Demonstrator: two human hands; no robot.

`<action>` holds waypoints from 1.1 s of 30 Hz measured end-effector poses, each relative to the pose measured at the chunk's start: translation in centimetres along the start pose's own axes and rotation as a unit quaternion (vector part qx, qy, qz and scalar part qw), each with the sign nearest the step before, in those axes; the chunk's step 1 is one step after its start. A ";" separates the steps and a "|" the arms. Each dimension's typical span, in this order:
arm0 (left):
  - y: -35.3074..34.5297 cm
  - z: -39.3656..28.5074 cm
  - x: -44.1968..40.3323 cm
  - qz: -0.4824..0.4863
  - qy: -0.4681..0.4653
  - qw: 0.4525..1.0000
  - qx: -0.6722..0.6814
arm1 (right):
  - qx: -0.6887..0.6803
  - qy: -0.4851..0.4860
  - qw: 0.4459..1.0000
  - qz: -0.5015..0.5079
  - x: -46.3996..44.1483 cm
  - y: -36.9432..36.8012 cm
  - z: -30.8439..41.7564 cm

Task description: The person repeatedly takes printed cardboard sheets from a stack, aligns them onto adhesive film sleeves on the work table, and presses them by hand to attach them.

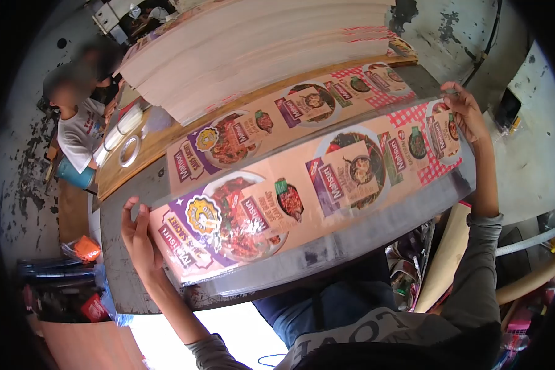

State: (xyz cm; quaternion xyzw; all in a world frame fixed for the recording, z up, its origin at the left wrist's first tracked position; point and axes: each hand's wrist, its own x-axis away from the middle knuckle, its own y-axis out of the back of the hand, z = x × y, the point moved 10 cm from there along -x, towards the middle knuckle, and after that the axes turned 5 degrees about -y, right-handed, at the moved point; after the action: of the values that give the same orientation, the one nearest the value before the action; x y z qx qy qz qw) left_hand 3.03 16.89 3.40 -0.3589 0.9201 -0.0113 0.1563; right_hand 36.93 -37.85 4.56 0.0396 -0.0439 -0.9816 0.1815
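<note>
A long printed food poster strip (296, 203) lies tilted across the near part of the grey tabletop. Glossy clear plastic (339, 246) covers it and extends past its lower edge. My left hand (140, 240) is at the strip's left end, thumb and fingers closed at the plastic's edge. At the upper right corner, my right hand (465, 114) pinches the plastic's edge between thumb and fingers. Behind it, a second printed strip (265, 126) with the same pictures lies roughly parallel.
A tall stack of printed sheets (253, 55) stands on a wooden board (160, 151) at the back. A tape roll (129, 151) sits on its left. Another person (74, 123) is beyond the left end. Cardboard tubes (444, 259) lean below right.
</note>
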 end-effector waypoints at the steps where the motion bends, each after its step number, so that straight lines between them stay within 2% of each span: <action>1: 0.5 0.1 -0.6 -0.032 0.003 0.999 -0.001 | 0.035 0.008 0.999 -0.034 -0.8 0.6 0.5; 4: -0.6 -0.7 -4.3 -0.058 -0.004 0.998 -0.013 | 0.018 0.000 0.998 -0.065 -4.7 0.1 2.6; 6: -1.2 -0.4 -7.4 -0.045 -0.014 0.999 -0.016 | -0.002 0.018 0.999 -0.041 -8.9 0.3 2.2; 7: -2.0 -0.2 -8.8 -0.030 -0.026 0.999 -0.008 | 0.068 0.045 0.995 -0.059 -10.7 0.9 2.0; 8: -2.0 -1.0 -9.3 -0.040 -0.071 0.987 -0.137 | 0.135 0.074 0.985 -0.082 -12.8 2.2 1.2; 10: -1.6 -0.3 -9.2 -0.065 -0.124 0.967 -0.211 | 0.393 0.183 0.900 -0.047 -15.5 1.6 -0.6; 11: -1.0 -0.7 -8.6 -0.070 -0.129 0.966 -0.211 | 0.375 0.151 0.913 -0.044 -14.0 -0.2 -1.3; 12: -1.8 0.6 -7.7 0.012 -0.084 0.953 -0.290 | 0.359 0.115 0.925 -0.041 -13.4 -1.2 -2.0; 13: -2.6 2.4 -6.8 0.100 -0.031 0.924 -0.367 | 0.362 -0.015 0.931 0.048 -14.0 -0.9 -5.9; 14: -2.2 2.7 -6.5 0.113 -0.017 0.921 -0.372 | 0.378 -0.143 0.905 0.132 -13.8 -0.5 -9.8; 16: -4.8 4.5 -5.0 0.287 0.048 0.881 -0.373 | 0.370 -0.039 0.922 0.106 -11.7 -2.3 -5.4; 18: -6.4 4.6 -4.3 0.319 0.049 0.883 -0.340 | 0.348 -0.084 0.928 0.100 -11.2 -0.7 -6.4; 20: -7.6 3.7 -3.8 0.364 -0.093 0.815 -0.441 | 0.391 0.032 0.887 0.243 -8.9 -5.1 -4.8; 24: -8.3 3.0 -3.6 0.337 -0.130 0.805 -0.470 | 0.354 0.001 0.897 0.266 -8.0 -6.8 -4.1; 26: -6.9 3.9 -4.4 0.261 -0.001 0.893 -0.366 | 0.406 0.003 0.881 0.241 -8.4 -6.0 -4.4; 27: -7.0 4.0 -4.3 0.262 -0.001 0.893 -0.366 | 0.406 0.002 0.882 0.240 -8.7 -5.7 -4.8; 29: -6.9 3.5 -4.6 0.239 -0.045 0.850 -0.467 | 0.390 0.011 0.897 0.208 -10.0 -4.8 -5.5; 33: -6.7 3.7 -4.5 0.242 -0.046 0.848 -0.469 | 0.430 0.041 0.883 0.184 -9.9 -5.5 -5.0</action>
State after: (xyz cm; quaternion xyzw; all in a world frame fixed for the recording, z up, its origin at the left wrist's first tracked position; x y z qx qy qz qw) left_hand 11.64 15.19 1.98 -0.1552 0.8655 0.4762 0.0096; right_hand 44.69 -29.53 -0.30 0.1454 -0.4602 -0.8132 0.3253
